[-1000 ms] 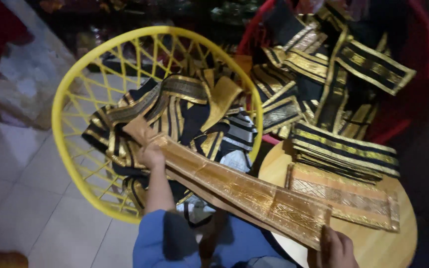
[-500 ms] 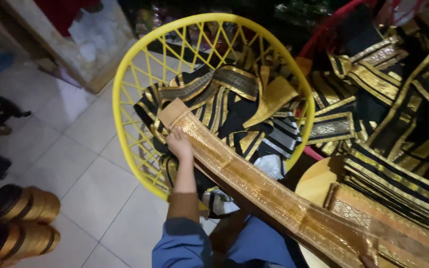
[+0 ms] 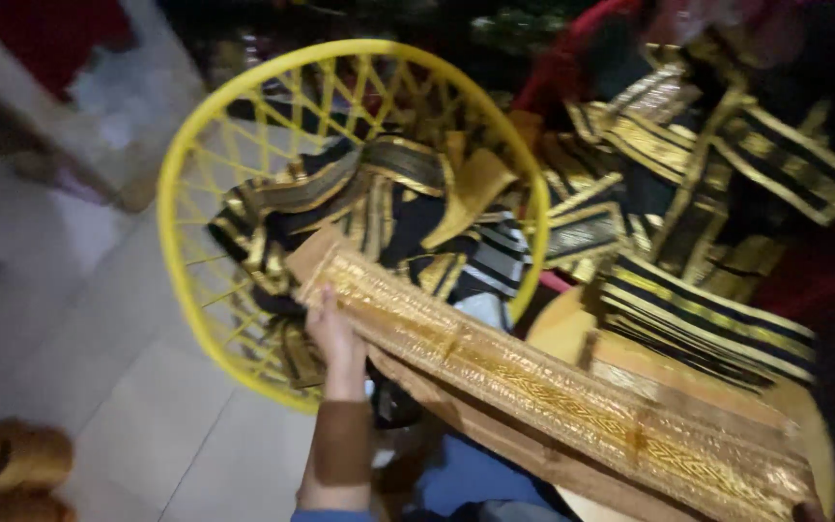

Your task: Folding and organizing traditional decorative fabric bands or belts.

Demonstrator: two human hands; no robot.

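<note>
Right hand: cut off at the lower frame edge, grip unreadable. Gold band: far end runs out of frame. Black-and-gold pieces: motion-blurred. Yellow basket: lower contents hidden.

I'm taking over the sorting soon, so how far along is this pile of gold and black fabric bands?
Done: many black and gold bands already lie in the round yellow lattice basket. In hand: the left hand holds one end of a long gold brocade band at the basket; the right hand is barely in view at its far end. Left: a stack of black and gold striped bands on the round wooden table.
</note>
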